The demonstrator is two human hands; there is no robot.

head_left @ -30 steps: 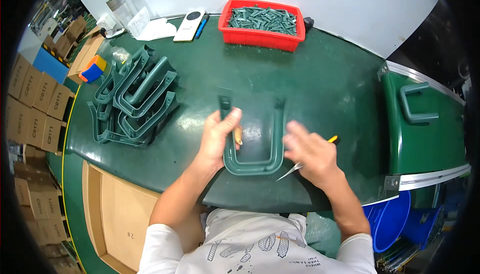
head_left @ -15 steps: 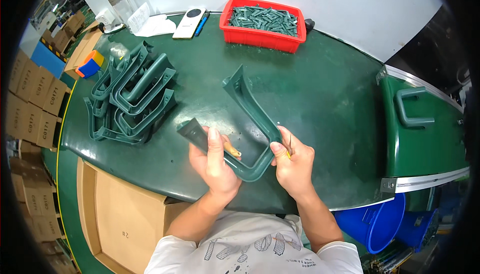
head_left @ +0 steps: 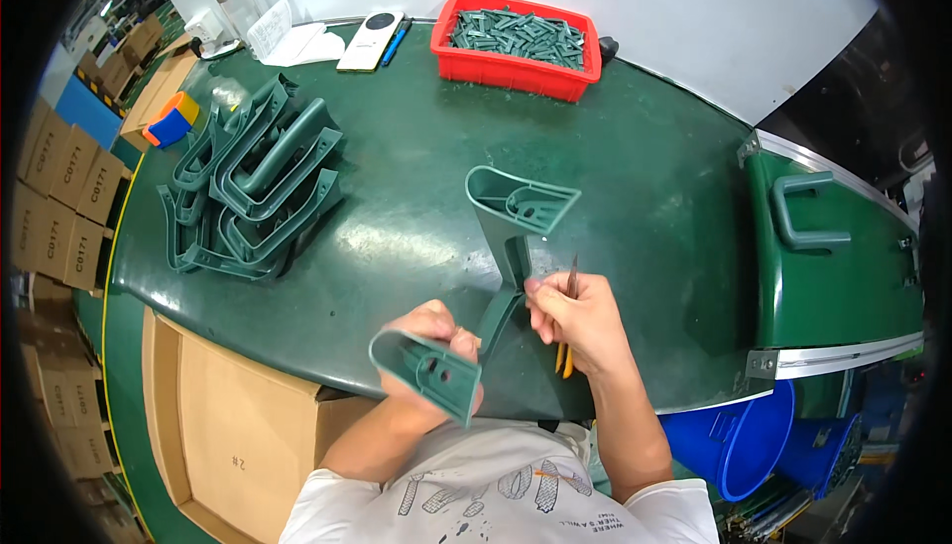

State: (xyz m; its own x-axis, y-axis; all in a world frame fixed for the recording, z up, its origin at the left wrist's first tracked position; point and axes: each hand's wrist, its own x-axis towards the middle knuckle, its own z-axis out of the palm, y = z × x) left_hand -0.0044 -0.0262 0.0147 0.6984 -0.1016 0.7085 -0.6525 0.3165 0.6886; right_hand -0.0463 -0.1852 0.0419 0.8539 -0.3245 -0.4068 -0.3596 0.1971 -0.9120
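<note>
U-shaped handle: we have the dark-green plastic U-shaped handle (head_left: 499,237) between both hands above the near part of the glossy green table (head_left: 654,167), its flared ends toward us.
Left grip: our left hand (head_left: 428,320) is wrapped round the nearer leg; that flared end blocks part of our view of it.
Right grip: our right hand (head_left: 583,321) curls round a slim metal tool with yellow-orange handles (head_left: 564,358); thumb and fingertip meet at the handle's edge, but we cannot tell whether they pinch it.
Pile: to our left, tangled dark-green handles (head_left: 280,167) crowd the table.
Far side: a red plastic bin (head_left: 511,74) of small green strips, near a white phone (head_left: 369,46).
Right side: another green handle (head_left: 795,215) lies on a metal-edged green panel (head_left: 843,296).
Below: an open brown cardboard box (head_left: 243,425) and a blue plastic tub (head_left: 732,450).
</note>
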